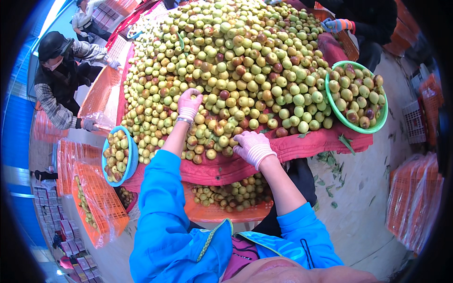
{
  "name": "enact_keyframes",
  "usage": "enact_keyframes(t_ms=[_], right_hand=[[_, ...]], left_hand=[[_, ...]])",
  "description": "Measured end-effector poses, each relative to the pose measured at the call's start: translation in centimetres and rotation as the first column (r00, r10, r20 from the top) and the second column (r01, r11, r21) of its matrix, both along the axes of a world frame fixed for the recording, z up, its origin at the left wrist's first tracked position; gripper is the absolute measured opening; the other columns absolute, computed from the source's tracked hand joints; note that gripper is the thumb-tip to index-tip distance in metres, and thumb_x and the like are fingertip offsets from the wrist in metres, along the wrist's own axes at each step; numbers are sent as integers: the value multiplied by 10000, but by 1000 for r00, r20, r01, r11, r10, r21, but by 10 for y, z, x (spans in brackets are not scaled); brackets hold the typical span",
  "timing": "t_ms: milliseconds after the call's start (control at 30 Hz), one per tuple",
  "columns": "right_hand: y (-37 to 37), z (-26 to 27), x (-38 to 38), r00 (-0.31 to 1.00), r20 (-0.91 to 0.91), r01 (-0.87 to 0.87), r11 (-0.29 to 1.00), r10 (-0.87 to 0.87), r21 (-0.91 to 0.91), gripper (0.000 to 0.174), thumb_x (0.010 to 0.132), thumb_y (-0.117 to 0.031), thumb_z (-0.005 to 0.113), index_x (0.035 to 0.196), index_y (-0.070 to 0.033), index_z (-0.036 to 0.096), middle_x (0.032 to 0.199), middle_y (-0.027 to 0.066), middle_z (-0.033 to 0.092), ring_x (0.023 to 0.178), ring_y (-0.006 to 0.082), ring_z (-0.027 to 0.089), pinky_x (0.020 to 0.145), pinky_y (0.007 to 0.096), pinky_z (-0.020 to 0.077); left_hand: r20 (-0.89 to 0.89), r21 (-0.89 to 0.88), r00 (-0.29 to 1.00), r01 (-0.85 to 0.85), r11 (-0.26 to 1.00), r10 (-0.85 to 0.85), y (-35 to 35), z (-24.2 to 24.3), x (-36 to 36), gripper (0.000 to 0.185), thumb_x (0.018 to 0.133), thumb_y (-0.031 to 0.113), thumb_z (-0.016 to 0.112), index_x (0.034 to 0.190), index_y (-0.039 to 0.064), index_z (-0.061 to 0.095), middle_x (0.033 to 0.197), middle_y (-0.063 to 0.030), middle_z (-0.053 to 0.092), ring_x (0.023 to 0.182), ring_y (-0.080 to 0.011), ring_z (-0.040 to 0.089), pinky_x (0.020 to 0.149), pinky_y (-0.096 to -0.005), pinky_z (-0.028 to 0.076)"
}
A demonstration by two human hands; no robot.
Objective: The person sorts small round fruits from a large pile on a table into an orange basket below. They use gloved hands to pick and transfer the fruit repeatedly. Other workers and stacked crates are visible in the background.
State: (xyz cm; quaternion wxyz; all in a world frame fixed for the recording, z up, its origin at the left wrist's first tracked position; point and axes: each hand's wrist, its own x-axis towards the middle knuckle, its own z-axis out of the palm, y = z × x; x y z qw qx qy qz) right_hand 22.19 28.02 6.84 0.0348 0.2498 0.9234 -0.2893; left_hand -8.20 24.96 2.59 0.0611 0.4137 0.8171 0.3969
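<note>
A large heap of green and reddish-brown jujubes [226, 74] covers a table draped with red quilted cloth [318, 143]. My left hand [189, 104], in a pale pink glove, reaches into the heap with curled fingers. A bit of yellow-green fruit shows between its thumb and forefinger; whether it is gripped is unclear. At the near edge, my right hand [254, 148] wears a striped pink-and-white glove. Its fingers are bent and apart, close beside jujubes, and no held fruit is visible.
A blue basket [133, 159] of jujubes stands left, a green basket [385, 109] right. Under the table edge is an orange crate [226, 215] with fruit. Plastic-wrapped orange crates [106, 198] flank the table. Leaves [331, 169] litter the floor. Co-workers stand left and far right.
</note>
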Motion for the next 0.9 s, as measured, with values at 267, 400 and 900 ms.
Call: enact_keyframes(t_ms=[267,400,900], right_hand=[[-9,-1,-8,999,-42,-3,1000,4,21,301,840,-394,638,981,-131,671,1021,105,632,993,278,609,817,447,477],[-9,-3,-12,1000,-7,-27,999,28,31,299,853,-380,617,1039,-149,657,1019,112,635,988,294,612,823,442,484],[6,-5,-3,995,96,9,999,-14,46,363,871,-422,586,1107,-155,650,1066,123,637,1015,314,622,865,454,500]], left_hand=[[-332,-175,939,32,984,-89,86,28,23,615,754,155,631,1353,183,495,1346,-92,515,1126,-290,581,971,-381,464],[-266,-489,959,-51,871,-94,110,28,34,700,782,175,558,1454,206,361,1484,-66,394,1162,-309,571,970,-418,461],[-140,-501,887,319,805,-439,18,-3,121,436,813,171,585,1243,238,612,1508,-13,382,1119,-248,613,888,-376,534]])
